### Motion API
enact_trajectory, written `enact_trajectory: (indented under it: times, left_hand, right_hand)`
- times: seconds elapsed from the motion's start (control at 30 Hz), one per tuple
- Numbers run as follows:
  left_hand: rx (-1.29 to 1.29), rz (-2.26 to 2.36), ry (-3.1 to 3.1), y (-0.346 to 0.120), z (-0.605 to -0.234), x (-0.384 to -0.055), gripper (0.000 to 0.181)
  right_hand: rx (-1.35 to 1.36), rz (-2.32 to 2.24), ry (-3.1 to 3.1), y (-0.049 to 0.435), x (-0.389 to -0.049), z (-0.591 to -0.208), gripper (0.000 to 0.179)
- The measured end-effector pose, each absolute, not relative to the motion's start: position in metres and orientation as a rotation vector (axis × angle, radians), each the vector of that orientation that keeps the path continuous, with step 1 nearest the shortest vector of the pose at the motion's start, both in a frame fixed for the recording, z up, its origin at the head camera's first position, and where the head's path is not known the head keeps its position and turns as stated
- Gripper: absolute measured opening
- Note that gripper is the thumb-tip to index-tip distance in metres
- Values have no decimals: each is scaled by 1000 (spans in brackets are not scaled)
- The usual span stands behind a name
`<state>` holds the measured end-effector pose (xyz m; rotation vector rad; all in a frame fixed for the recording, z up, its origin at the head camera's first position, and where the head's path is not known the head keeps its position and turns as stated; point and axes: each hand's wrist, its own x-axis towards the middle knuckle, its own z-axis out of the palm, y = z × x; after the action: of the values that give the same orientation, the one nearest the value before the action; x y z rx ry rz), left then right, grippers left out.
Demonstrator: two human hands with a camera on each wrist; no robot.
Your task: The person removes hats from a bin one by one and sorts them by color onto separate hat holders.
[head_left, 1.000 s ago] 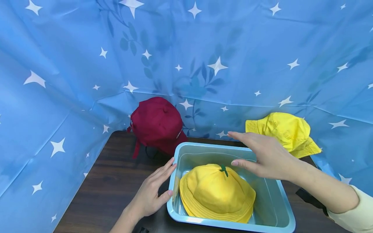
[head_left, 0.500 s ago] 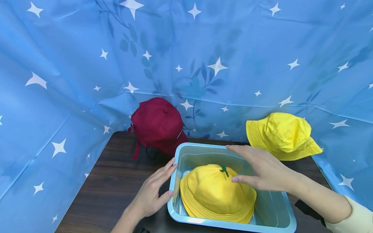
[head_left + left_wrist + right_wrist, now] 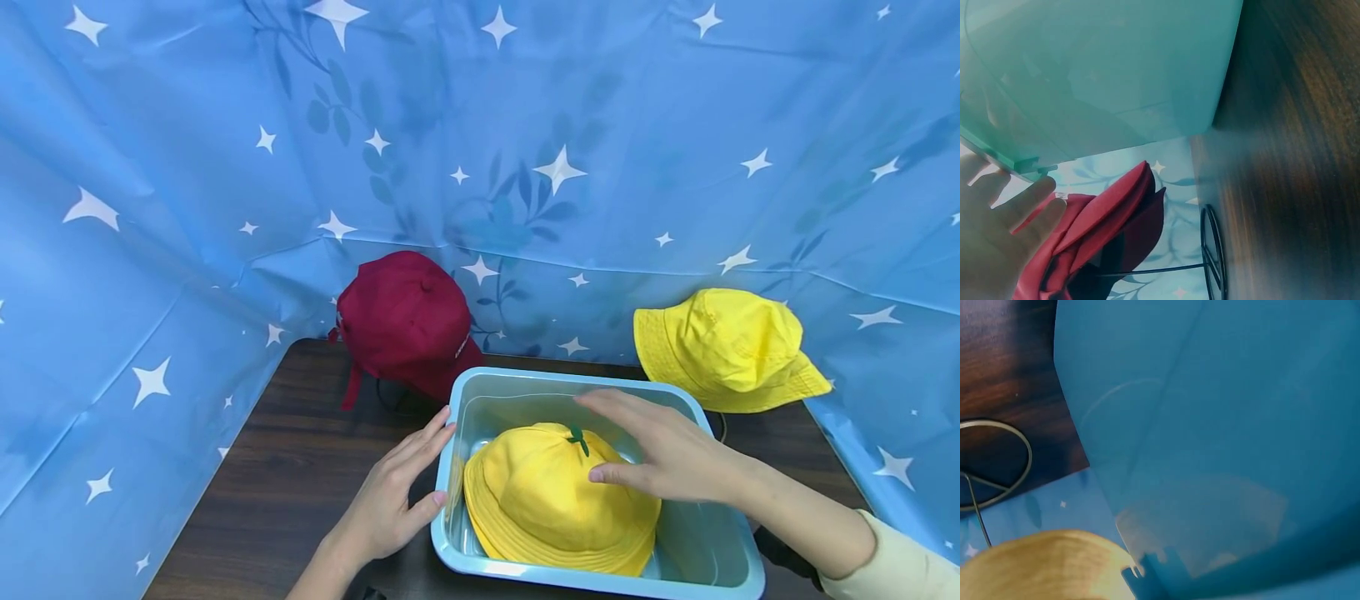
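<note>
In the head view, a yellow brimmed hat (image 3: 547, 508) with a green sprout on top lies crown up inside a light blue plastic basin (image 3: 517, 408). My left hand (image 3: 386, 496) rests against the basin's left rim, fingers extended. Over the hat's right side hovers my right hand (image 3: 663, 450), thumb and fingers spread apart, holding nothing. The left wrist view shows the basin's outer wall (image 3: 1116, 69) beside my left fingers (image 3: 1025, 203). Most of the right wrist view is filled by the basin's side (image 3: 1210, 419); the right hand is out of sight there.
Behind the basin, a dark red cap (image 3: 405, 317) sits at left on a black wire stand (image 3: 1213, 250). At back right is a yellow bucket hat (image 3: 731, 342), near a round wire base (image 3: 1027, 456). A blue starry cloth (image 3: 480, 125) hangs behind the dark wooden table (image 3: 277, 500).
My right hand has moved down and toward me, from the basin's back right edge to over the hat, uncovering the yellow bucket hat behind. The left hand has stayed put.
</note>
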<state>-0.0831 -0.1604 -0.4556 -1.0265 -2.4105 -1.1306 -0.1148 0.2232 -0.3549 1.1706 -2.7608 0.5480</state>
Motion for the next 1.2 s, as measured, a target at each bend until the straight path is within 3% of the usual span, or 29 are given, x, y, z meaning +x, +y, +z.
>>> enact_trajectory:
  times: [0.57, 0.97, 1.2]
  left_hand:
    - [-1030, -1146, -2417, -161, -457, -84, 67]
    - [-1023, -1147, -2429, -161, -457, -83, 67]
    - [-1036, -1129, -2401, -160, -457, -85, 68]
  right_hand:
    - [1200, 687, -2701, 221, -118, -379, 65]
    - [1303, 714, -2595, 219, -125, -382, 37]
    - [1324, 727, -2639, 216, -125, -377, 33]
